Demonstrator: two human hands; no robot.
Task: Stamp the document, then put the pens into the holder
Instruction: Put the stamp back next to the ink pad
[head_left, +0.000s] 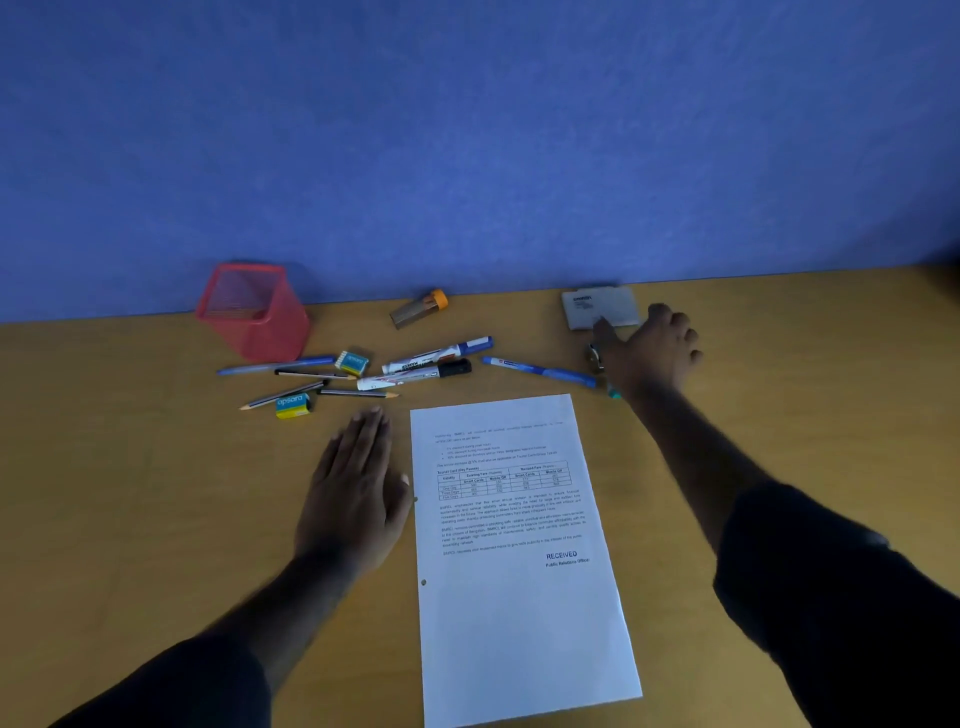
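Observation:
A white printed document (519, 597) lies on the wooden table, its "RECEIVED" line near the middle right. My left hand (358, 493) rests flat and open on the table, touching the document's left edge. My right hand (652, 348) reaches to the far right, fingers curled down, thumb pointing at a grey ink pad case (597, 304). A small metallic object (596, 357) peeks from under that hand; whether it is gripped is hidden. The red mesh holder (254, 312) stands at the back left. Two markers (436, 356) (415, 376), blue pens (540, 370) (275, 365) and pencils (283, 395) lie scattered between.
Two yellow-and-teal eraser boxes (293, 406) (354, 362) lie among the pencils. A clear tube with an orange cap (418, 309) lies near the blue wall (467, 156). A teal item (614, 393) shows beside my right wrist.

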